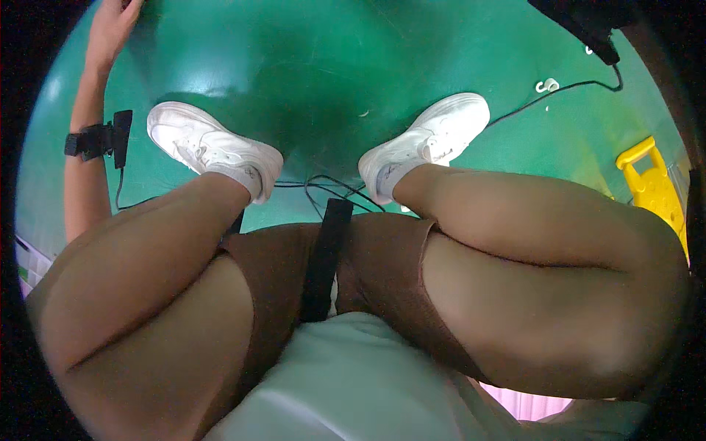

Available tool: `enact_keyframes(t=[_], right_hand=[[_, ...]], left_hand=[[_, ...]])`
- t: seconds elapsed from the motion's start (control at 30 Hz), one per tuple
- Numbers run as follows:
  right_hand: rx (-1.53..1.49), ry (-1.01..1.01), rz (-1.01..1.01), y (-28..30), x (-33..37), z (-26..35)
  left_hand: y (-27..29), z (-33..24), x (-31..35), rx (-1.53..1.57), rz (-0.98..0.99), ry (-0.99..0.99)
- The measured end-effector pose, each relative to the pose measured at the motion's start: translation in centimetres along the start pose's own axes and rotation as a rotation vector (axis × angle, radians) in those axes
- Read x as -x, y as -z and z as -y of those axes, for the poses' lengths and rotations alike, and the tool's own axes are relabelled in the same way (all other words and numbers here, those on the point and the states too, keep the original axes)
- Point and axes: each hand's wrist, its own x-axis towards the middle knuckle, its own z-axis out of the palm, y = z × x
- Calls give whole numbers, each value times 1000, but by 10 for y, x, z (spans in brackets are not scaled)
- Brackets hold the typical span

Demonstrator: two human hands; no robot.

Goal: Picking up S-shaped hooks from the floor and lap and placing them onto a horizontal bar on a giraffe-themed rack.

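My left hand reaches to the far left, at the top edge of the view. Its fingers are mostly cut off, so what it may hold or touch cannot be seen. Around my left forearm a black strap carries a flat black device with a thin cable. My right hand is out of view. At the upper right a black device with a cable is partly visible. Below it, a small white plastic hook lies on the green floor.
My white shoes stand apart on the floor, knees bent wide. Black cables run behind the shoes and toward the upper right. Beside my right knee is a yellow plastic piece with a handle opening. Something pink shows at the lower right.
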Motion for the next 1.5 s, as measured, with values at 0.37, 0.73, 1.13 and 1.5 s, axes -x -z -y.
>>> enact_keyframes(t=[0.37, 0.73, 1.13, 1.5], right_hand=[[-951, -74, 291, 12, -24, 10], [-1330, -164, 261, -8, -38, 3], [-1741, -15, 243, -42, -54, 12], [-1725, -53, 288, -42, -30, 0]], left_hand=[[-6, 56, 4, -105, 43, 167], [9, -69, -7, 618, 279, 184], [3, -137, -12, 272, 66, -36], [-11, -143, 3, 301, -101, -212]])
